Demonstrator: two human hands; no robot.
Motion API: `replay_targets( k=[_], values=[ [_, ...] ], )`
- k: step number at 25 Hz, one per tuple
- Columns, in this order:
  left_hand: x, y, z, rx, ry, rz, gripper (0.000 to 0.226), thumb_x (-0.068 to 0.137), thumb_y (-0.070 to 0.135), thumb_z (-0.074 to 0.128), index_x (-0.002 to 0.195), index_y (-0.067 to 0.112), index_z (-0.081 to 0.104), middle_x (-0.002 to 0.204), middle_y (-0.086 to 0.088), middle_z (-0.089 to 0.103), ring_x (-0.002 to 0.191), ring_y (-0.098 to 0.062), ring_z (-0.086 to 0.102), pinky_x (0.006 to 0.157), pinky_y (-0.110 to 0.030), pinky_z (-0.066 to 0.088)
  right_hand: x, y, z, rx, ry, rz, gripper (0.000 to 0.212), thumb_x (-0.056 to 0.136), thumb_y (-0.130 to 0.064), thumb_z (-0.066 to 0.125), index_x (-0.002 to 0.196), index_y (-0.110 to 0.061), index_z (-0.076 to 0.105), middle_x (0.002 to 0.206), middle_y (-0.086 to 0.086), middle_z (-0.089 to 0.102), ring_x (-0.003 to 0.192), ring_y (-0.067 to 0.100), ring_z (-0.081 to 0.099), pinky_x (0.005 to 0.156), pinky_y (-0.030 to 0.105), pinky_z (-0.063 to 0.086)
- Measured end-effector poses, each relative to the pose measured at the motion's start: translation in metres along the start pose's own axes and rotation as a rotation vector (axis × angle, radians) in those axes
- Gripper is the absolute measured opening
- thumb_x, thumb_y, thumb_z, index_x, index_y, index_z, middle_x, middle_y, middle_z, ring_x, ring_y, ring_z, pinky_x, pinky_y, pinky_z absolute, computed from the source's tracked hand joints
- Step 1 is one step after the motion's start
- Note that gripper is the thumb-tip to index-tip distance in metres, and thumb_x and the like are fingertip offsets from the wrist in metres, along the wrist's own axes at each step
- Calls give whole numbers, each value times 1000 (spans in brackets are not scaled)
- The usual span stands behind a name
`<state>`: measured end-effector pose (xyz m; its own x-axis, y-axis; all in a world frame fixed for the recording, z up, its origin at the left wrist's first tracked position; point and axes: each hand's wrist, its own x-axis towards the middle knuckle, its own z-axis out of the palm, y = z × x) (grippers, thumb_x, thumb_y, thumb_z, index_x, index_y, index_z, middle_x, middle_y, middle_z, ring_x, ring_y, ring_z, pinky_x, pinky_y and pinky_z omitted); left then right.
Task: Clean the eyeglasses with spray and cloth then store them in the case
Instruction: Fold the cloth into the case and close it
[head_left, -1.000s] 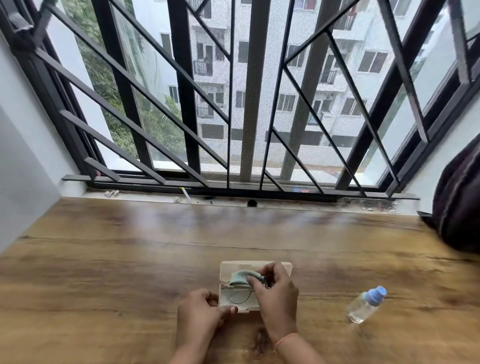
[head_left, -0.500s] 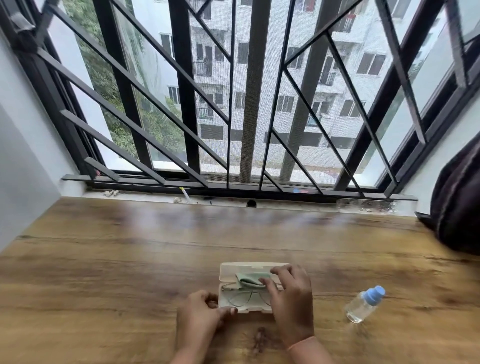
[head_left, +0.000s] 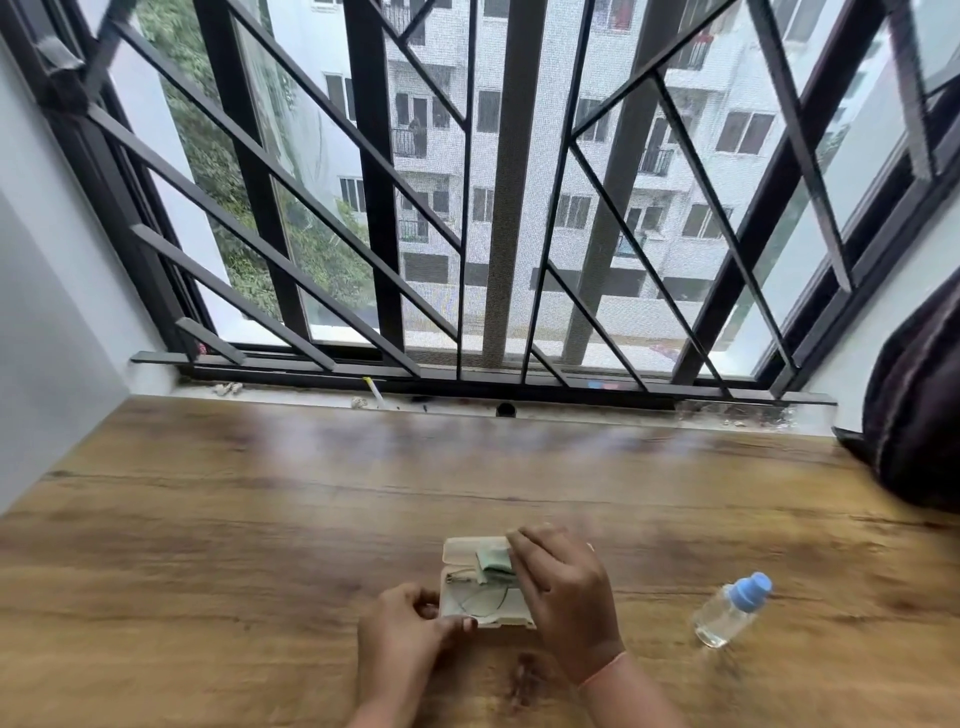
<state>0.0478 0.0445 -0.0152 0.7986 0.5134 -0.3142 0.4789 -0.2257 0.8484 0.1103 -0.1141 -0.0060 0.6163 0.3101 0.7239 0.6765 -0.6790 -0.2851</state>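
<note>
Holding open case (head_left: 511, 610), left hand (head_left: 400, 634); eyeglasses (head_left: 480, 603), cloth (head_left: 493, 564) inside; right hand (head_left: 566, 592) seemingly presses cloth.

Low in the frame's centre, an open cream case (head_left: 467, 548) sits on the wooden table (head_left: 260, 545), holding eyeglasses (head_left: 483, 598) partly under a folded green cloth (head_left: 493, 564). The right hand (head_left: 563, 592) presses the cloth, while the left hand (head_left: 400, 639) pinches the case's near-left corner. 1 blue-capped spray bottle (head_left: 730, 610) lies lower right.

Cream plastic case (head_left: 467, 550) open on wooden tabletop (head_left: 260, 519). Thin wire eyeglasses (head_left: 480, 603) inside, folded pale-green cloth (head_left: 493, 564) apparently on top. Clear blue-capped spray bottle (head_left: 730, 610) lies tilted, well right.
</note>
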Motion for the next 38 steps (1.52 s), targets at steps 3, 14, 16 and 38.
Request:
replay_targets(
  k=[3,14,16,38],
  values=[
    [-1,0,0,1,18,9,29,41,22,92,58,21,69,54,5,68,57,-10,66,57,-25,54,-14,-1,-5,63,50,-50,12,80,-10,67,90,-9,74,90,2,72,82,18,67,78,30,53],
    [-7,7,2,-70,-2,70,21,52,8,86,55,21,70,46,12,64,41,11,53,44,-7,40,-54,10,5,118,37,-202,25,90,-9,50,100,-6,73,110,6,70,107,19,64,89,35,53],
    [-2,1,1,-62,-33,64,20,49,11,85,59,22,72,52,10,68,46,9,56,50,-12,46,-57,11,6,126,17,-206,30,94,-10,43,101,-6,72,111,7,69,108,20,63,91,34,52],
    [9,7,1,-314,-31,-103,11,64,1,81,58,2,72,59,-15,69,58,-28,69,66,-38,58,-27,28,-17,721,-40,1537,30,40,9,85,64,-5,73,69,15,73,77,34,70,80,51,55]
  ],
)
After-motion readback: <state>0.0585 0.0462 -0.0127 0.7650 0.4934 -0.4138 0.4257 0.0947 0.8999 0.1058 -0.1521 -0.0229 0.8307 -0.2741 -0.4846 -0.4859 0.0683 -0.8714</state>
